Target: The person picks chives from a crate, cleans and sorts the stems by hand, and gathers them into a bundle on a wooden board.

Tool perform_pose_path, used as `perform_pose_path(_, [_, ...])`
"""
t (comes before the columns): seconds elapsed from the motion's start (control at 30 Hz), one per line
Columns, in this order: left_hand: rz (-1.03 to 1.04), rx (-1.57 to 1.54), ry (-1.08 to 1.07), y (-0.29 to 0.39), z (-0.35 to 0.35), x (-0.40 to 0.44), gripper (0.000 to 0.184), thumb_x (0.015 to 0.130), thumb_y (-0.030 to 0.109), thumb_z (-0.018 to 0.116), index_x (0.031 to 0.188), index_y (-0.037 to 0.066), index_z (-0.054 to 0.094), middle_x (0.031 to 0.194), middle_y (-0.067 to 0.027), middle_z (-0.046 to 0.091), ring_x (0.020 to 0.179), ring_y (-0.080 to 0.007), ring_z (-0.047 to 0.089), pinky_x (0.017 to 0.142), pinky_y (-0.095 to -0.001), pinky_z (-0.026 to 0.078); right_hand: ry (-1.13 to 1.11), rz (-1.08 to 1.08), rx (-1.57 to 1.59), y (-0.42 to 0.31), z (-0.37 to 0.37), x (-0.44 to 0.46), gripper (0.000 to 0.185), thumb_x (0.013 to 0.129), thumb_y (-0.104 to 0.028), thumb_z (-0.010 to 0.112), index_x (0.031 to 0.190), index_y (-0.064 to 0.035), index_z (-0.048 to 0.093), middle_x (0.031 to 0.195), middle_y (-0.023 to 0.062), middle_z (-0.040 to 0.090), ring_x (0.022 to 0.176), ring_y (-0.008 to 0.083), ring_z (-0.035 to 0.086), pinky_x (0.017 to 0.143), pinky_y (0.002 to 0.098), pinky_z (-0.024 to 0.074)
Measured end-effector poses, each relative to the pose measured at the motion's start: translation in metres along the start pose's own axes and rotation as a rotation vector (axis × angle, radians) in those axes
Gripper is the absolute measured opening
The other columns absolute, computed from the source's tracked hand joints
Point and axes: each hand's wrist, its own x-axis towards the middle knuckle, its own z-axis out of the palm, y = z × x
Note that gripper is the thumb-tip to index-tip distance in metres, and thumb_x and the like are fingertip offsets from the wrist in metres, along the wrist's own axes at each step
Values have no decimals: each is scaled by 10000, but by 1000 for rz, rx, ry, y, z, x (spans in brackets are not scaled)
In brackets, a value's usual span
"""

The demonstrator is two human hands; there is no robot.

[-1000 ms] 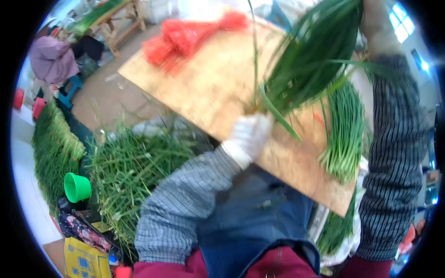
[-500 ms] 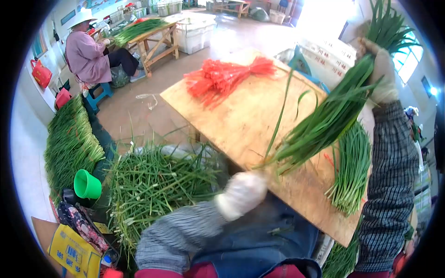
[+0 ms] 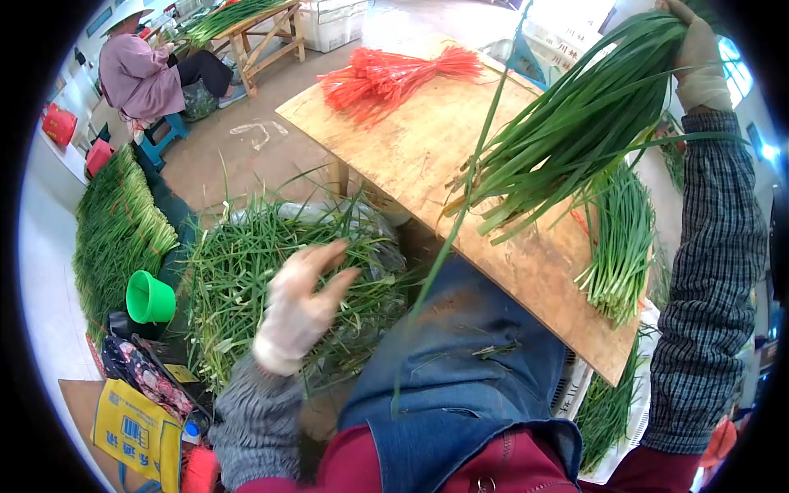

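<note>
My right hand [image 3: 697,62], in a pale glove, is closed around a thick bunch of garlic chives [image 3: 592,107] held up above the right side of the wooden board [image 3: 403,156]. Its stalk ends point down and left, and one long blade trails away from it. Over a heap of loose chive trimmings [image 3: 238,279] hovers my gloved left hand [image 3: 304,300], fingers apart and slightly blurred, with nothing visible in it. A smaller chive bundle [image 3: 616,246] lies at the board's right edge.
Red plastic ties [image 3: 394,78] lie at the board's far end. A green cup [image 3: 150,297] and a long stack of chives [image 3: 119,238] are at left. Another person [image 3: 140,66] sits by a wooden bench [image 3: 271,33]. A yellow bag [image 3: 136,431] stands lower left.
My left hand has swung left from the board's near edge to above the trimmings, and its fingers have spread. My right hand has lifted the bunch higher. The view has shifted slightly.
</note>
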Motion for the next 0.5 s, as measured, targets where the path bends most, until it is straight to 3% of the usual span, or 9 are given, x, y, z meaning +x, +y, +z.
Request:
perform_pose_path(0.07, [66,-276,87,32,27,30,319,756,187,651,993,-20,595,936,-170,605,842,-270,593,751,-351,462,25,-44,26,-1,7,-6,169,756,-160,480,616,-66,488,538,85,489,473,232,491,489,336,417])
perform_pose_path(0.1, [78,-215,106,43,38,44,360,764,274,641,953,-29,599,889,-182,611,815,-281,599,743,-355,459,38,-65,38,-2,12,-11,167,756,-158,479,619,-65,489,539,83,487,474,231,491,488,335,417])
perform_pose_path(0.13, [-117,-309,-77,62,37,57,328,810,249,594,986,-28,603,899,-148,637,857,-196,608,756,-283,457,6,-105,-18,-4,20,-22,164,758,-160,481,622,-68,492,542,76,485,476,226,491,485,332,416])
perform_pose_path(0.23, [-231,-109,-161,76,63,83,414,844,347,532,900,-56,604,767,-182,624,732,-203,612,661,-290,458,-14,-194,-106,-9,36,-45,160,763,-167,490,631,-76,500,544,55,478,477,210,490,475,321,413])
perform_pose_path(0.3, [-264,-228,-141,62,87,93,383,850,319,533,880,-57,604,704,-159,610,635,-189,596,597,-288,452,76,-208,-62,-13,36,-37,162,768,-175,497,634,-83,505,541,43,476,471,201,489,466,313,413])
perform_pose_path(0.4, [-336,-480,-191,56,100,95,398,841,333,518,812,-54,602,608,-163,592,586,-233,604,572,-332,461,-86,-126,1,-16,28,-24,162,776,-184,499,656,-79,526,538,37,487,470,194,493,466,305,414])
perform_pose_path(0.43, [-362,-576,-221,55,102,95,415,834,348,510,782,-53,601,576,-170,585,586,-257,612,576,-354,467,-76,-224,-22,-14,34,-32,161,776,-178,499,656,-76,529,536,37,489,471,191,494,466,301,414])
perform_pose_path(0.5, [-342,-703,-167,50,106,94,323,835,258,502,776,-44,598,513,-126,559,472,-203,578,483,-321,451,-53,-423,-69,-12,58,-64,159,777,-167,498,656,-70,536,534,37,493,471,186,496,465,292,413])
